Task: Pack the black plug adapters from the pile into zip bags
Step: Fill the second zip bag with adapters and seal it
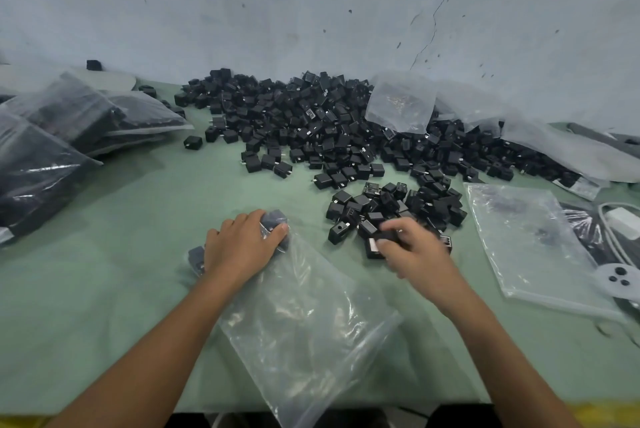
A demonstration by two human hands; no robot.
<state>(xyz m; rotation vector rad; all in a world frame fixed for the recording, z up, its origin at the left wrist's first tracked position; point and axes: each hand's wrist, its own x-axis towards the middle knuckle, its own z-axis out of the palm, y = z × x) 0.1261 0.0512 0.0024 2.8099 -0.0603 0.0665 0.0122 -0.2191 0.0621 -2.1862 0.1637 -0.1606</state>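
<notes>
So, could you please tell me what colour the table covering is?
The table covering is pale green, clearest in the head view.

Big pile of black plug adapters (pixel 311 129) sprawls across the green table's far side; a clear zip bag (pixel 304 316) lies flat up front, few adapters inside.

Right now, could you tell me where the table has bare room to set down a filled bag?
Bare green cloth lies between the filled bags at far left and the left hand, running to the near edge. A smaller patch sits near right, below the empty bag. The adapter pile crowds the back; the right hand works its front edge.
</notes>
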